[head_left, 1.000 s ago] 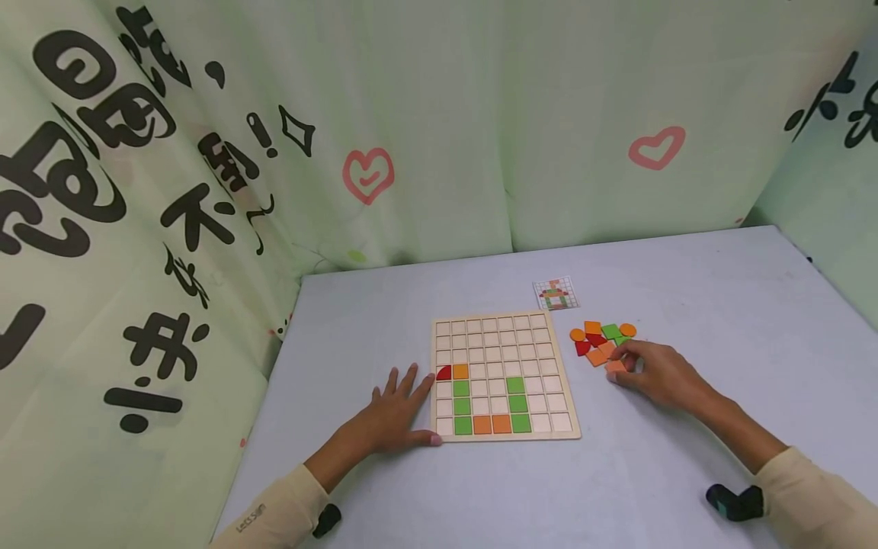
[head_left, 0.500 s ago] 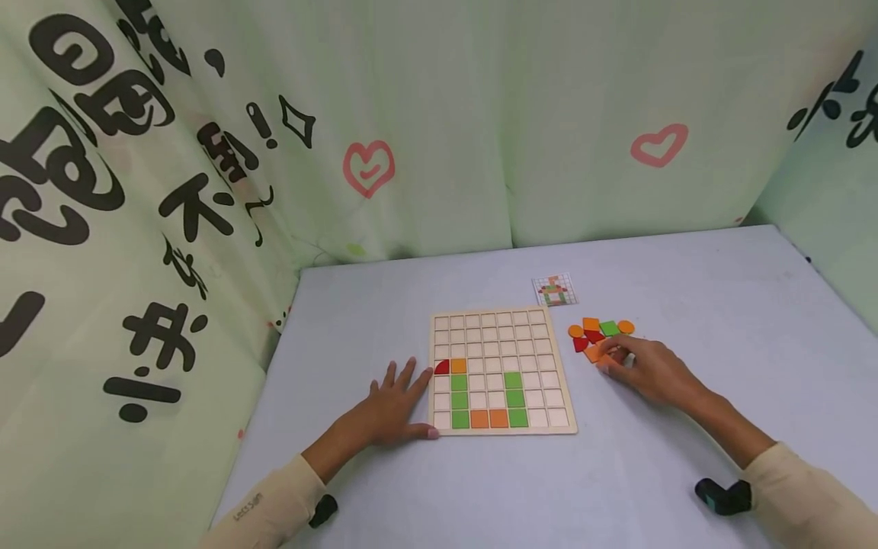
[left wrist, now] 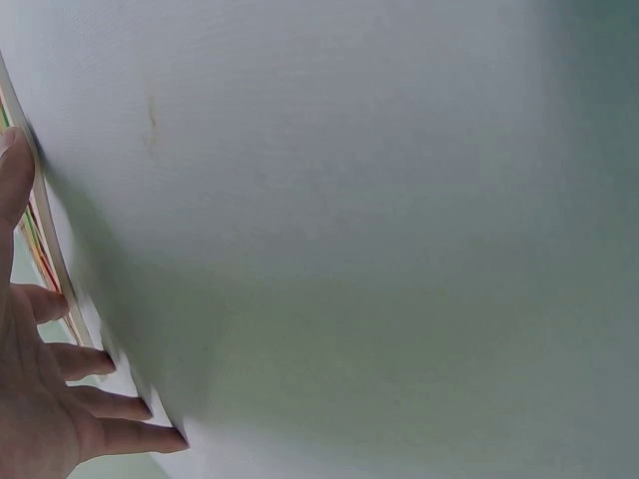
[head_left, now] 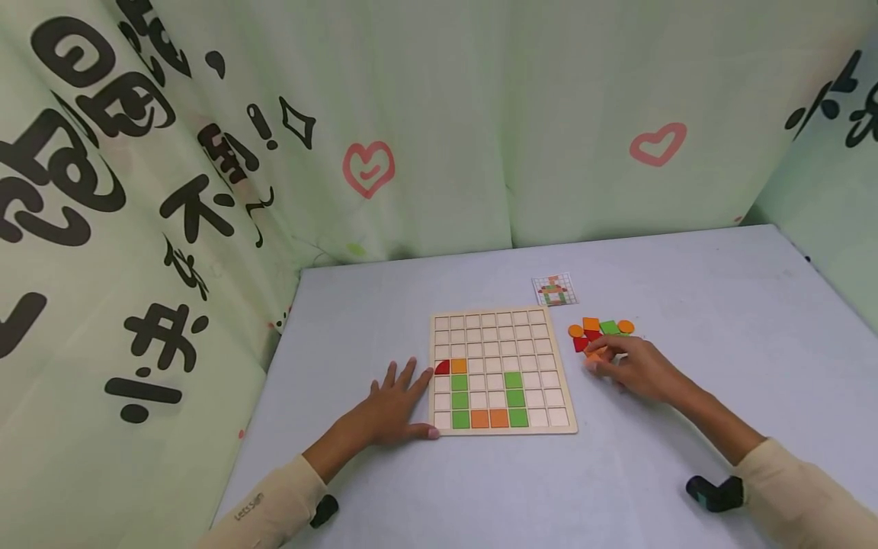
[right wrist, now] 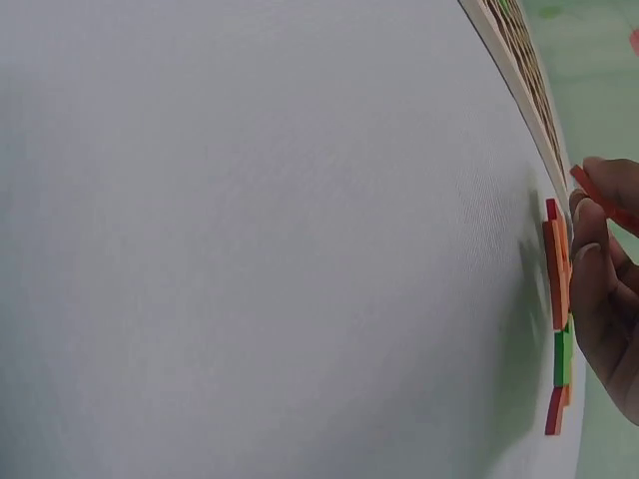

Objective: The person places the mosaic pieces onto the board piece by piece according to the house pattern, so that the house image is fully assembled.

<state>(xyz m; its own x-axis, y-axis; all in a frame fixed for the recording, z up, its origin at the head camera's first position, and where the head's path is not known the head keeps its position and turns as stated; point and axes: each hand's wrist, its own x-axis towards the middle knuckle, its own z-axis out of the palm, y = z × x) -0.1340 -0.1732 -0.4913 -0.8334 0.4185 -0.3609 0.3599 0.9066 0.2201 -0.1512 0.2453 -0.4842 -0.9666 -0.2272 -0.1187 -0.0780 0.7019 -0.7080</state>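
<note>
A wooden grid board (head_left: 507,433) lies flat on the table, with green, orange and red tiles set in some of its squares. My left hand (head_left: 392,412) rests along its left edge, fingers spread, thumb at the near corner. In the left wrist view, the thumb (left wrist: 12,180) and one finger touch the board's edge. My right hand (head_left: 634,366) is over the near side of a tile pile (head_left: 591,324) right of the board. Between thumb and fingers it pinches an orange-red tile (right wrist: 607,207), raised above the others in the right wrist view.
A small picture card (head_left: 555,290) with a coloured grid figure lies beyond the board's far right corner. The white table (head_left: 411,488) is backed by a pale green curtain (head_left: 439,114) with printed hearts and black lettering.
My right hand has moved left across the near side of the pile and now pinches an orange-red tile. The left hand has stayed at the board's edge.
</note>
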